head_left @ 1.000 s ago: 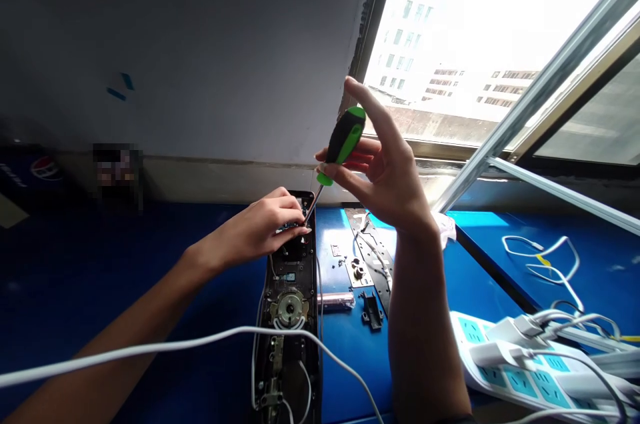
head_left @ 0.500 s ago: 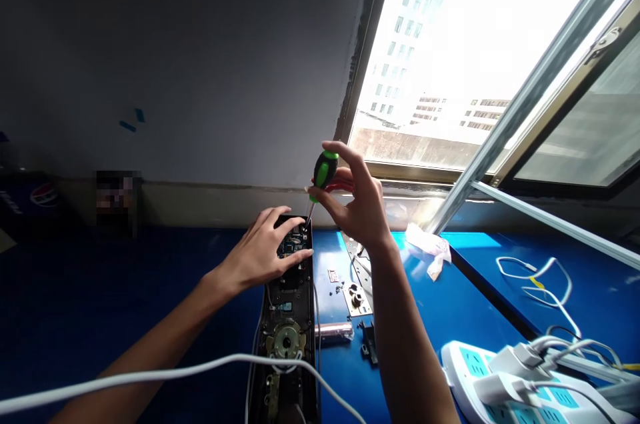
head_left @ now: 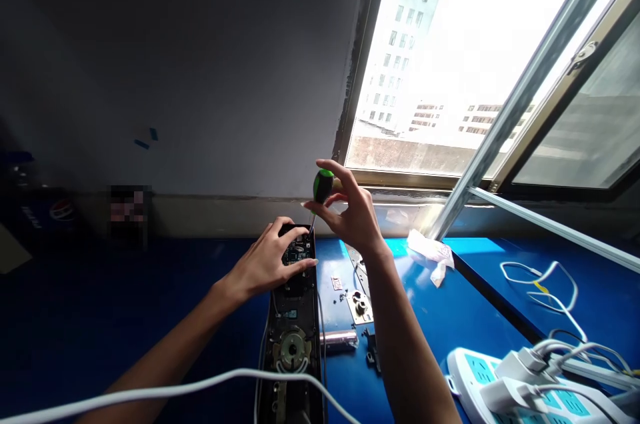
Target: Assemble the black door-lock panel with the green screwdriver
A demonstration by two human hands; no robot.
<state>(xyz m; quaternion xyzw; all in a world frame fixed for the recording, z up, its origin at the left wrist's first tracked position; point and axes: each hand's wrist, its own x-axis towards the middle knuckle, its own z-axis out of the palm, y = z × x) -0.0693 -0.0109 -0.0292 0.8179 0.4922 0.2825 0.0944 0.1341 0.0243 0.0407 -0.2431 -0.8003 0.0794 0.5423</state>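
A long black opened device casing [head_left: 287,301] runs lengthwise in front of me, with a circuit board [head_left: 299,253] at its far end and a round metal part, perhaps a speaker magnet, nearer. My left hand [head_left: 270,257] rests over the far end, fingers spread, thumb reaching the casing's right edge; it covers part of the board. Above that end, my right hand [head_left: 357,221] holds a green and black screwdriver [head_left: 323,185] by its handle. The shaft points down at the casing's far right corner. Whether the tip sits in a screw is too small to tell.
Right of the casing lie small screws [head_left: 343,297], a metal plate [head_left: 360,307], a shiny cylinder [head_left: 341,341] and a black bracket [head_left: 373,352]. A white power strip [head_left: 470,371] stands at the lower right. A white cable [head_left: 200,385] crosses the foreground. Crumpled paper [head_left: 431,251] lies by the window.
The view has shifted slightly. My right hand and the screwdriver sit a little lower, and the handle stands more upright. My left hand stays on the casing.
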